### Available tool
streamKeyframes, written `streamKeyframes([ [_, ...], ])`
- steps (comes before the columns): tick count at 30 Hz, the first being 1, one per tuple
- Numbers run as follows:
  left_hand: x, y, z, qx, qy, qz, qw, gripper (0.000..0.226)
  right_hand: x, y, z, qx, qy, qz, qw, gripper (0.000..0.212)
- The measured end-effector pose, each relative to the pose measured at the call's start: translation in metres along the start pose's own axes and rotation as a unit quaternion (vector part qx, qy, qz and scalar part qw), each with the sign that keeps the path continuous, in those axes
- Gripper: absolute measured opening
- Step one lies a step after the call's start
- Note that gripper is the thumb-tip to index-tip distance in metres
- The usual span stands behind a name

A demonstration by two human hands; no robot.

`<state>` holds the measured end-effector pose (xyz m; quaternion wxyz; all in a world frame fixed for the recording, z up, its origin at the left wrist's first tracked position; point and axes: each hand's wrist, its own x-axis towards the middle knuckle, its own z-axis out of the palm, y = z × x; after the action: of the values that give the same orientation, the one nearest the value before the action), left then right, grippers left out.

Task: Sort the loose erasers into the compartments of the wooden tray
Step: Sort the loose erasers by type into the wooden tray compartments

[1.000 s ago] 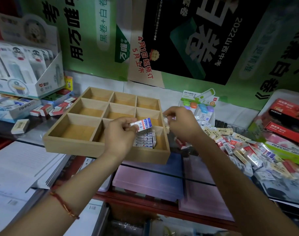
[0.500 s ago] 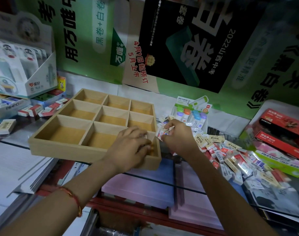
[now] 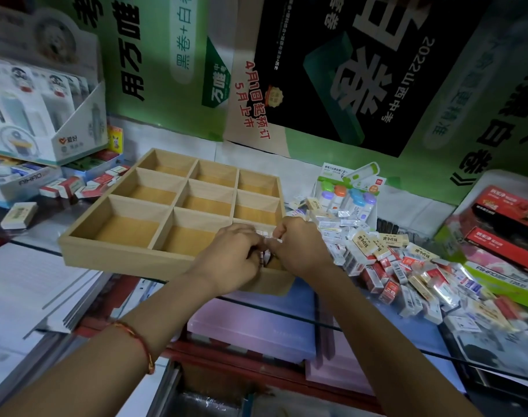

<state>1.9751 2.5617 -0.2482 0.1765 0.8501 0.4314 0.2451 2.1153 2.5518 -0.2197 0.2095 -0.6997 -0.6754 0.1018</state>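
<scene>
Both your hands meet over the near right compartment of the wooden tray [image 3: 121,254]. Your left hand [image 3: 229,260] is curled over it with fingers bent in, and your right hand [image 3: 301,251] is closed in a loose fist beside it. A few erasers [image 3: 264,234] show between the two, but whether either hand actually pinches one I cannot tell — the knuckles hide the fingertips. The other eight compartments look bare, and the loose pile [image 3: 407,266] lies on the desk just right of the tray.

To do this step well, set the erasers flat and square against the compartment's walls, labels one way, so later ones stack cleanly. Keep your wrists off the tray's front rim — it sits near the desk edge and could tip.
</scene>
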Motion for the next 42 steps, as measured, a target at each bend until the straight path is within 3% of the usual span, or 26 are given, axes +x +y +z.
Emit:
streamKeyframes([
  [4, 0.002, -0.003, 0.001, -0.014, 0.004, -0.02, 1.0, 0.031, 0.001, 0.006, -0.003, -0.062, -0.086, -0.056, 0.993, 0.017],
  [9, 0.005, -0.006, 0.006, -0.012, 0.013, -0.029, 0.999, 0.035, -0.001, 0.012, 0.005, 0.004, -0.036, -0.031, 0.999, 0.033],
  [13, 0.004, -0.001, 0.005, 0.054, -0.012, 0.004, 0.998, 0.038, -0.002, 0.016, 0.004, 0.041, -0.032, -0.033, 0.998, 0.03],
  [17, 0.0, 0.007, 0.007, 0.167, -0.064, 0.042, 0.983, 0.054, -0.008, 0.019, 0.004, -0.013, 0.005, -0.079, 0.997, 0.022],
  [21, -0.001, 0.009, 0.005, 0.183, -0.066, 0.037, 0.98, 0.088, -0.01, 0.02, 0.006, 0.006, 0.014, -0.087, 0.996, 0.025],
  [23, 0.0, 0.01, 0.005, 0.193, -0.063, 0.032, 0.979, 0.094, -0.012, 0.022, 0.002, 0.054, 0.037, -0.095, 0.993, 0.026],
  [27, -0.001, 0.013, 0.004, 0.201, -0.068, 0.023, 0.977, 0.095, -0.026, 0.052, -0.029, 0.193, 0.085, -0.026, 0.977, 0.015],
  [34, -0.001, 0.013, 0.007, 0.208, -0.06, 0.021, 0.976, 0.093, -0.029, 0.147, -0.08, 0.115, 0.185, 0.102, 0.971, 0.022],
  [42, 0.0, 0.014, 0.009, 0.201, -0.054, 0.01, 0.978, 0.092, 0.011, 0.115, -0.08, 0.081, 0.093, 0.048, 0.991, 0.032],
])
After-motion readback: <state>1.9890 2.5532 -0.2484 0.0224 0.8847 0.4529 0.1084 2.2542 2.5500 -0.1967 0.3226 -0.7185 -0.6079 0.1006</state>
